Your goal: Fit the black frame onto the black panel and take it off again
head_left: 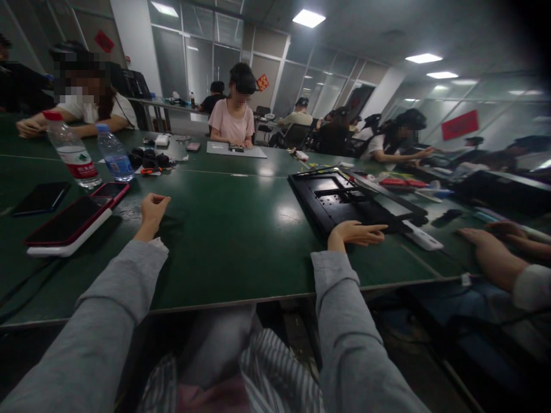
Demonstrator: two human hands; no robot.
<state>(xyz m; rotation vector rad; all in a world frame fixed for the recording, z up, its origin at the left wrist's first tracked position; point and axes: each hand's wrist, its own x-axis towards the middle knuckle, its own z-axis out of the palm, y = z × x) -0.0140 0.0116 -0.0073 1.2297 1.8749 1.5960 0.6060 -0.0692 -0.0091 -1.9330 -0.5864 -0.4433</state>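
From where I stand, the black panel (307, 205) lies flat on the green worktop (228, 241), right of centre, with its cut-outs facing up; lying that way it probably sits steady without anyone propping it. The person's right hand (357, 234) is at its near edge, palm low and fingers stretched out, pointing to the right. I cannot tell whether those fingers are pressed on the edge or merely beside it, nor whether the thumb closes on anything underneath.

The left hand (154, 213) is well apart from the panel, wrist bent up, its fingers curled and the tips seemingly together, with nothing I can make out between them. Both grey sleeves reach over the near edge, so the arms perhaps take some support there.

Left of that hand, a phone in a red case (64, 222) rests on a white slab (64, 250), perhaps to charge, as a dark cable runs nearby. Two bottles (80, 166) stand behind, likely set aside where an elbow won't catch them. To the right, a white power strip (424, 236) lies beside the panel, near a neighbour's hand (484, 246)
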